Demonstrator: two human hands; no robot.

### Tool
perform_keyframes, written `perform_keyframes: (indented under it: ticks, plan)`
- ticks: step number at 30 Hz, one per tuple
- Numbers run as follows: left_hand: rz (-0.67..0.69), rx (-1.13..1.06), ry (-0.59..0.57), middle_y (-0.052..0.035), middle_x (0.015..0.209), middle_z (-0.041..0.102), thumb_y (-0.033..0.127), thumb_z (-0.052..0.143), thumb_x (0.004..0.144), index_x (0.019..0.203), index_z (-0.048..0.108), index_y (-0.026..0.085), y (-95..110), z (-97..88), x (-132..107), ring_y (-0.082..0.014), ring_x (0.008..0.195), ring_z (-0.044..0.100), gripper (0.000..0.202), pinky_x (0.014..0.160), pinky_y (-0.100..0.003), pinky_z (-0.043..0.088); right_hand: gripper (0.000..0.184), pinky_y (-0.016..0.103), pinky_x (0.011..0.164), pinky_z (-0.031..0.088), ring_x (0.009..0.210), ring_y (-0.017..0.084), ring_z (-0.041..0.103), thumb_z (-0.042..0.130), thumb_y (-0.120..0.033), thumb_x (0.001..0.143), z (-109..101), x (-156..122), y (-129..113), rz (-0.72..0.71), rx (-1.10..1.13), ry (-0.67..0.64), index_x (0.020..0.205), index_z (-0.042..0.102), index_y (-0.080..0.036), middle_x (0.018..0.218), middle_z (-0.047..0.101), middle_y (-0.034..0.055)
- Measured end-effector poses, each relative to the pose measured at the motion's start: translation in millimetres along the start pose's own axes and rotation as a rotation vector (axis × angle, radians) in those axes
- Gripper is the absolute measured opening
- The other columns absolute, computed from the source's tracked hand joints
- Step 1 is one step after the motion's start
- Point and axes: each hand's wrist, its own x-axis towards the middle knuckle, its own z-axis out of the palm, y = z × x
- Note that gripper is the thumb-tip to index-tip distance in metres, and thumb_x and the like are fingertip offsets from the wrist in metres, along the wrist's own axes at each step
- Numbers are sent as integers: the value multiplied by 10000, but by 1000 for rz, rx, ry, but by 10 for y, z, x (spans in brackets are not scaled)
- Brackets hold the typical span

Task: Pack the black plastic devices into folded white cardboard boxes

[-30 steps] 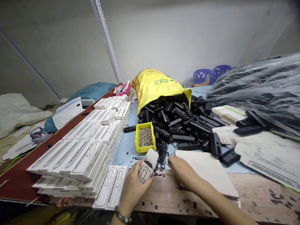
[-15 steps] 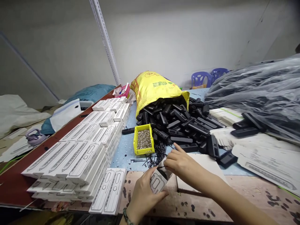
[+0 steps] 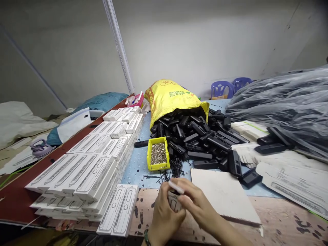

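Low in the middle of the head view, my left hand (image 3: pixel 165 213) is wrapped round a small white printed box (image 3: pixel 174 202) standing on end. My right hand (image 3: pixel 196 201) pinches the white flap (image 3: pixel 176 187) at the box's upper end. Most of the box is hidden by my fingers, and the gap under the flap looks dark. Just beyond my hands lie thin black pins (image 3: pixel 176 166) in a loose heap. Behind them stands a yellow bin (image 3: pixel 167 164) of small metal pieces (image 3: pixel 158 153).
Stacked white boxes (image 3: pixel 97 171) fill the left side, with two more boxes (image 3: pixel 119 210) in front. A yellow sack (image 3: pixel 174 97) spills black plastic cases (image 3: pixel 202 155). A white board (image 3: pixel 222 191) lies right of my hands, with printed sheets (image 3: pixel 294 181) and grey plastic wrapping (image 3: pixel 282 94) farther right.
My right hand has drawn in closer to my left, from the open flap to the box's top. The flap has folded down over the opening. The white board is now uncovered.
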Motion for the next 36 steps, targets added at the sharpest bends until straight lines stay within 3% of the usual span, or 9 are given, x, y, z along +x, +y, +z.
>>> perform_keyframes:
  ticks: [4, 7, 10, 16, 20, 24, 29, 33, 36]
  plan:
    - [183, 163, 120, -82, 1053, 588, 170, 591, 779, 1191, 395, 209, -47, -35, 45, -205, 928, 639, 458, 765, -335, 566, 312, 375, 1049, 433, 1224, 227, 545, 523, -392, 941, -53, -13, -75, 25, 27, -22, 1167, 657, -225, 1288, 599, 101]
    - [360, 240, 196, -133, 1154, 532, 114, 563, 784, 1297, 309, 164, -46, -98, 83, -203, 1035, 602, 575, 832, -348, 565, 212, 345, 946, 504, 1161, 234, 591, 572, -367, 915, -67, 21, -116, 53, 129, -17, 1005, 647, -191, 1154, 660, 113]
    - [399, 261, 224, -169, 1250, 450, 134, 560, 815, 1309, 286, 160, 2, -172, 105, -199, 1112, 567, 566, 872, -339, 559, 213, 363, 1047, 435, 1247, 219, 530, 517, -351, 948, 4, 6, -174, 5, 58, -57, 1026, 655, -209, 1276, 608, 98]
    - [15, 320, 83, -131, 1285, 446, 283, 542, 836, 1163, 383, 228, -40, -444, 70, -256, 1100, 581, 368, 836, -400, 576, 374, 380, 1136, 342, 1377, 194, 386, 442, -395, 980, -97, 78, -51, 9, -330, -224, 1318, 566, -295, 1501, 394, 24]
    - [-482, 549, 82, -189, 1373, 404, 455, 454, 878, 1337, 395, 183, -387, -996, 62, -254, 849, 623, 537, 645, -427, 577, 397, 360, 1071, 409, 1279, 208, 489, 425, -249, 981, -788, 449, 314, 222, -959, 8, 1363, 515, -196, 1385, 528, 86]
    - [-471, 848, -27, -223, 1260, 547, 373, 512, 845, 1363, 460, 32, -639, -1327, 72, -401, 1216, 474, 622, 978, -564, 464, 366, 455, 1011, 414, 1202, 299, 517, 519, -108, 892, -1346, 832, 675, 315, -1131, 87, 1253, 563, -72, 1232, 595, 190]
    - [-355, 513, 1, -75, 1387, 522, 384, 399, 933, 1363, 502, 231, -378, -760, 508, -252, 1277, 495, 468, 1057, -425, 463, 227, 410, 903, 456, 1008, 224, 584, 562, -85, 849, -1370, 1128, 802, 307, -1219, 15, 1071, 603, -105, 1045, 623, 93]
    - [-389, 304, -131, -107, 1263, 614, 215, 424, 921, 1220, 606, 170, -269, -245, 1261, -204, 1098, 612, 353, 928, -339, 516, 301, 360, 857, 448, 998, 256, 583, 516, -48, 785, -1402, 1086, 617, 266, -1199, 49, 1074, 580, -99, 1105, 580, 152]
    - [-378, 302, -162, -132, 1174, 644, 164, 512, 859, 1083, 649, 145, -312, -156, 1517, -243, 1051, 612, 263, 905, -387, 491, 404, 333, 897, 445, 1077, 245, 566, 451, -146, 843, -1473, 791, 468, 240, -1124, 107, 1246, 474, -138, 1216, 534, 142]
